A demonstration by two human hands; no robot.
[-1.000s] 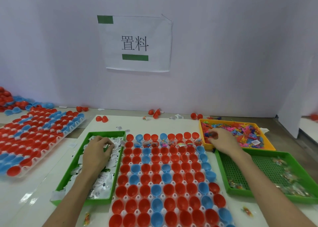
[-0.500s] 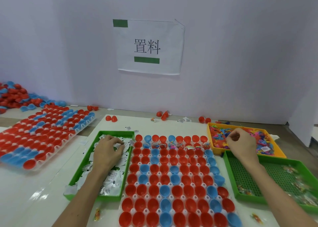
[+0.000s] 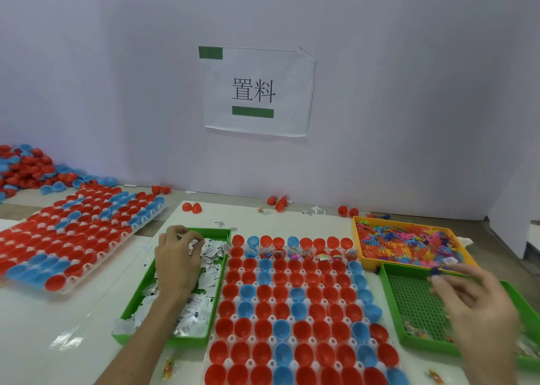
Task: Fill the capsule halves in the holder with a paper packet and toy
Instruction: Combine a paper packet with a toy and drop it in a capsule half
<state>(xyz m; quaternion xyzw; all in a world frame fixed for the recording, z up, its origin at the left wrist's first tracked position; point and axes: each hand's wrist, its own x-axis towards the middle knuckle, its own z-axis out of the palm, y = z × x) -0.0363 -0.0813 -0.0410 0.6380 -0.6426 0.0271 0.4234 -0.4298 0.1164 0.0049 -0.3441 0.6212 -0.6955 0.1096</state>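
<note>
We are logging: left hand [image 3: 178, 265] pinching a paper packet [image 3: 191, 243] at the green tray [image 3: 181, 341]'s far edge; right hand [image 3: 479, 305], blurred, pinching a toy [image 3: 435, 271].

This is a hand-packing station in a small workshop or factory. On the white counter [image 3: 43, 326] the holder [image 3: 231, 339] carries rows of red and blue capsule halves [image 3: 264, 292]. Left of the holder stands a green tray [image 3: 187, 341] of paper packets [image 3: 210, 253], and right of it a yellow tray [image 3: 357, 238] of small plastic toys [image 3: 403, 241]. Farther left lie a second holder [image 3: 73, 238] and a heap of loose halves [image 3: 26, 165]. Behind the holder, a printed sign [image 3: 257, 92] reading 置料 is taped on the plain wall [image 3: 409, 92].
</note>
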